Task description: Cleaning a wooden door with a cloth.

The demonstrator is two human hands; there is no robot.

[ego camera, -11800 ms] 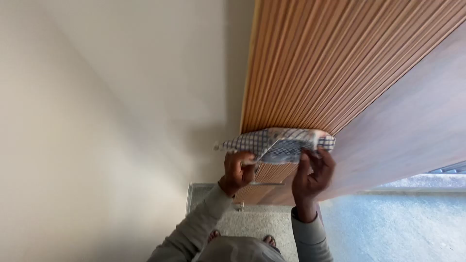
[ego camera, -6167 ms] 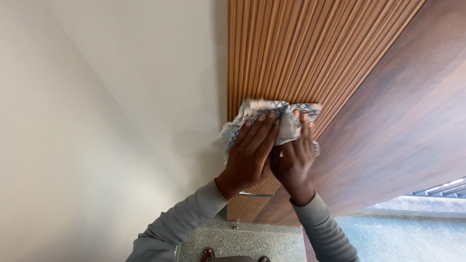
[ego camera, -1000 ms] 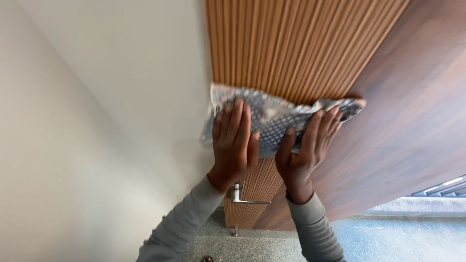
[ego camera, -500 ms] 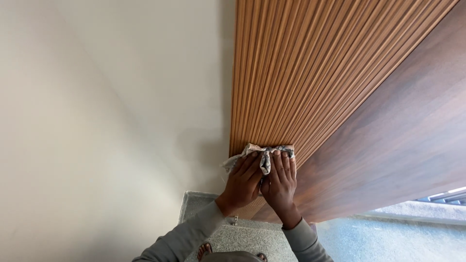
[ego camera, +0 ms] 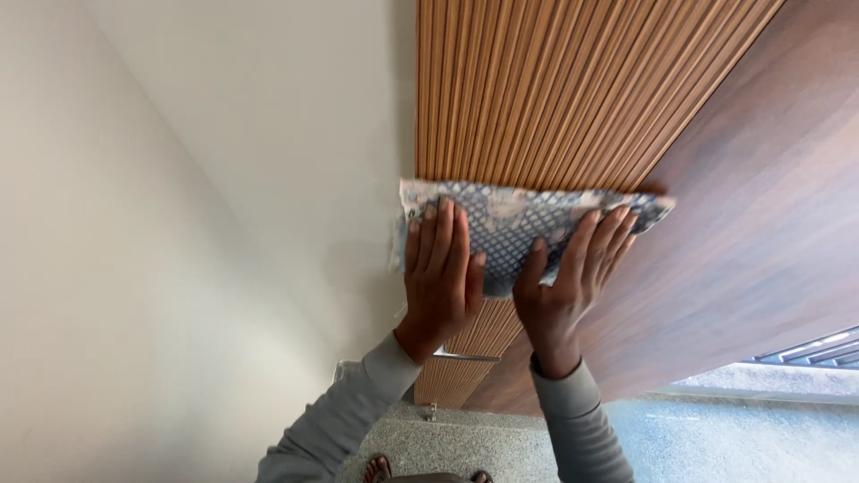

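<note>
Fluted wooden door (ego camera: 537, 89) of warm brown slats, running up out of view. Left of the door, plain cream wall (ego camera: 179, 224), evenly lit, faintly shadowed near the door's edge. Right of the door, smooth dark wood panel (ego camera: 761, 224). Low on the door, metal lever handle (ego camera: 465, 357). Below the door, speckled grey stone floor (ego camera: 483, 438); further right, bluish floor (ego camera: 716, 438) in daylight.

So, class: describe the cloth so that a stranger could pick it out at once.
Find the ribbed wooden door panel beside the pale wall. Spread flat on it, under the left hand and right hand, is the cloth: blue-and-white checked, the only fabric there.
</note>
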